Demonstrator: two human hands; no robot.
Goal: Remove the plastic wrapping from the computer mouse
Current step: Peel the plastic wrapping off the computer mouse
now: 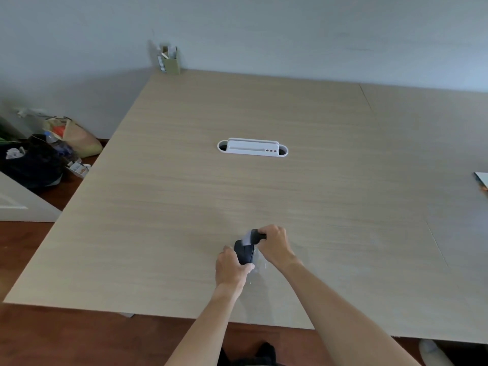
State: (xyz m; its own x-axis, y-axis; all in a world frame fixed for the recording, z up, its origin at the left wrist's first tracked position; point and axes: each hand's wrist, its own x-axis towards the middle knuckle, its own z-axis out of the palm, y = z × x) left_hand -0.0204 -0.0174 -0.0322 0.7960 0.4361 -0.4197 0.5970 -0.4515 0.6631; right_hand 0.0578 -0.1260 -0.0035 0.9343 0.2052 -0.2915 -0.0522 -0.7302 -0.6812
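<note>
A: Start with the big things. What's there?

B: A wide pale wood counter (264, 186), mostly bare. A white cable tray (252, 148) is set into its middle, and a small box of pens (171, 62) stands at the far corner against the wall. Bags (52, 151) sit on the floor off the left edge.

A: And the mouse?

B: The dark mouse (244, 253) is near the front edge, held just above the counter between both hands. The left hand (229, 268) has its fingers clenched around the near end. The right hand (274, 244) pinches the far end, where a dark piece sticks up with a pale strip of plastic wrapping (248, 237) stretched over it. More clear wrapping hangs crumpled below the mouse.

A: How far along, would you say?

B: Partly off, I'd judge. The film looks loosened but not free.

A: What could go wrong?

B: If the right hand tugs hard while the film clings, it may tear and leave scraps stuck on. A sudden release could also jerk the mouse out of the left hand's grip onto the counter.
</note>
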